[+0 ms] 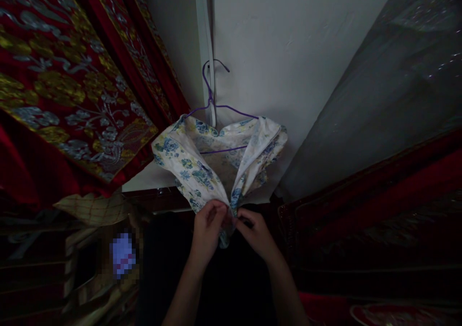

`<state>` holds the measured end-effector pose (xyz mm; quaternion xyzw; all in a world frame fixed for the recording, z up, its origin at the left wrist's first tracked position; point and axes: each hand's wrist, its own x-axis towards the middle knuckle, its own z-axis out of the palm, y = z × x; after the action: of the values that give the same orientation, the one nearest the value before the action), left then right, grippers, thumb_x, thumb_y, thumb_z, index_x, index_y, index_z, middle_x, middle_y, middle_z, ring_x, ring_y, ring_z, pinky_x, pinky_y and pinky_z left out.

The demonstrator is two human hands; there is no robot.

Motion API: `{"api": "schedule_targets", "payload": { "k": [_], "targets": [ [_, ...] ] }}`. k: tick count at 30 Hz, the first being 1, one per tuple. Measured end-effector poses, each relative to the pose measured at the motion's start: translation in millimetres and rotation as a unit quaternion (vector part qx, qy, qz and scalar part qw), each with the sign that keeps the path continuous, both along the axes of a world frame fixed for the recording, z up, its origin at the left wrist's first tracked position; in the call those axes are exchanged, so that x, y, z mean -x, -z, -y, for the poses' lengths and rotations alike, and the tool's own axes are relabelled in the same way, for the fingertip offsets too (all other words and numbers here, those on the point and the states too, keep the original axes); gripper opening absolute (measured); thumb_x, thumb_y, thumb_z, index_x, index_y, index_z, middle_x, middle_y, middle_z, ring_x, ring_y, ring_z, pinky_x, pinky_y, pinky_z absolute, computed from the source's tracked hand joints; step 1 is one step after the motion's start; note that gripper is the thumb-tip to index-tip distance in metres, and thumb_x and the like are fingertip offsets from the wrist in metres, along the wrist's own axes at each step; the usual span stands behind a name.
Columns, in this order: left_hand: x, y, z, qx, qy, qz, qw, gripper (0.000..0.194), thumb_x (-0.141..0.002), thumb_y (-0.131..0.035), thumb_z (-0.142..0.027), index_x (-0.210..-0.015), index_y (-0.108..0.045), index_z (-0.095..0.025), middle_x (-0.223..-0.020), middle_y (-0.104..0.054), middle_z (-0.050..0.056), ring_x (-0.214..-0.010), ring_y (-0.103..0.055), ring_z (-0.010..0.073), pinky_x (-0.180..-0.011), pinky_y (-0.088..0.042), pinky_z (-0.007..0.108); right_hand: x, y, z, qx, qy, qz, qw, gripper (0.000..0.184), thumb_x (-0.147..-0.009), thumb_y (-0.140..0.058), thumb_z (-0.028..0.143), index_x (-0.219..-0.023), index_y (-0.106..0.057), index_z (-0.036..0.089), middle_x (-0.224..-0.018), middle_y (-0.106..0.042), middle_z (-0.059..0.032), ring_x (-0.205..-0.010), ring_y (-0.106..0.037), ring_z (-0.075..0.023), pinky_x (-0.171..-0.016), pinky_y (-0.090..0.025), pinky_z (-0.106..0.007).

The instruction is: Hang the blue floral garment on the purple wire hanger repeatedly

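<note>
A white shirt with blue, green and yellow flowers [197, 172] hangs on a purple wire hanger [234, 108] in front of me. The two front edges fall open at the neck and come together lower down, where both hands are. My left hand [210, 218] pinches one front edge between thumb and fingers. Close beside it, my right hand [253, 227] pinches the opposite edge. Any button or fastener between the fingertips is too small and dark to make out. The shirt's lower end is lost in shadow below my hands.
Red cloth embroidered in gold and silver [65, 85] hangs at the left. Behind the hanger stands a pale panel [281, 52] with a narrow strip down it. Clear plastic sheeting [375, 85] covers the right side, above dark red fabric [397, 186]. A blurred bright screen [123, 255] shows at lower left.
</note>
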<state>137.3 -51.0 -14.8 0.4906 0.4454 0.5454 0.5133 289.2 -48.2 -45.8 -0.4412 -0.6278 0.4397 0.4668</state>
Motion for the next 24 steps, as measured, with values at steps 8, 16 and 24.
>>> {"api": "schedule_targets", "payload": {
  "k": [8,16,24],
  "targets": [
    [3.9,-6.4,-1.8,-0.040,0.014,-0.170,0.985,0.029,-0.093,-0.060,-0.041,-0.075,-0.061,-0.018,-0.068,-0.060,-0.001,-0.065,-0.057,0.0144,-0.063,-0.042,0.024,7.8,-0.8,4.1,0.006,-0.008,-0.009,1.000,0.031,-0.091,-0.061,0.037,-0.067,-0.060,0.017,-0.066,-0.056,0.0001,-0.066,-0.050,-0.0145,-0.064,-0.040,-0.025],
    [15.2,-43.7,-25.3,0.056,0.082,0.034,0.994,0.040,-0.078,-0.071,-0.056,-0.070,-0.064,-0.017,-0.047,-0.030,-0.009,-0.042,-0.022,0.0060,-0.043,-0.016,0.022,3.0,14.6,-7.0,0.029,0.017,-0.047,0.998,0.048,-0.088,-0.062,0.060,-0.066,-0.056,0.018,-0.063,-0.049,0.0013,-0.063,-0.045,-0.0132,-0.060,-0.036,-0.025],
    [48.1,-208.6,-132.3,-0.114,0.083,0.048,0.989,0.029,-0.100,-0.055,-0.036,-0.083,-0.066,-0.016,-0.056,-0.036,-0.006,-0.043,-0.026,0.0037,-0.043,-0.022,0.018,-19.7,-1.9,-35.6,-0.057,0.003,0.045,0.997,0.048,-0.093,-0.056,0.057,-0.064,-0.053,0.019,-0.063,-0.049,0.0014,-0.064,-0.046,-0.0134,-0.061,-0.037,-0.025]
  ]
}}
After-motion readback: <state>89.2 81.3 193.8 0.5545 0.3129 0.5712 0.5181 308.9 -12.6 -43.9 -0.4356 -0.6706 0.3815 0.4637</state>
